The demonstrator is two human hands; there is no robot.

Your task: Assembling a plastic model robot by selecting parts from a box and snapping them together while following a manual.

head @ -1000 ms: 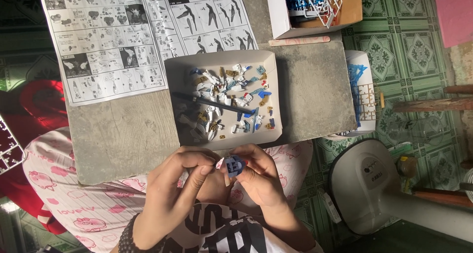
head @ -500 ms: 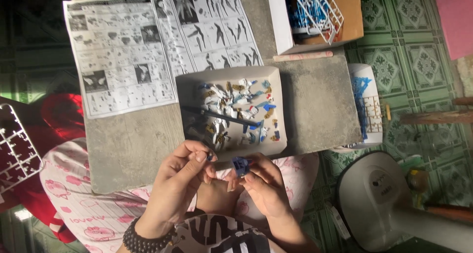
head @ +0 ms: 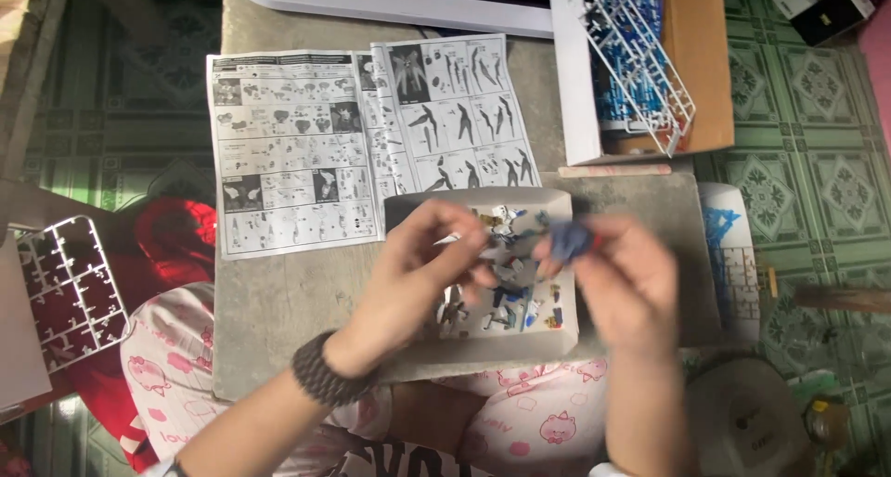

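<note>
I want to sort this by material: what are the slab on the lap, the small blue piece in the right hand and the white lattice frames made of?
Slab: probably stone or concrete, grey, matte, mottled. Blue piece: likely moulded plastic, though blurred. White frames: thin plastic sprue, slightly glossy.

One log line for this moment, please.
right hand: holds blue part | left hand: over parts tray | instruction sheet: open on table
</note>
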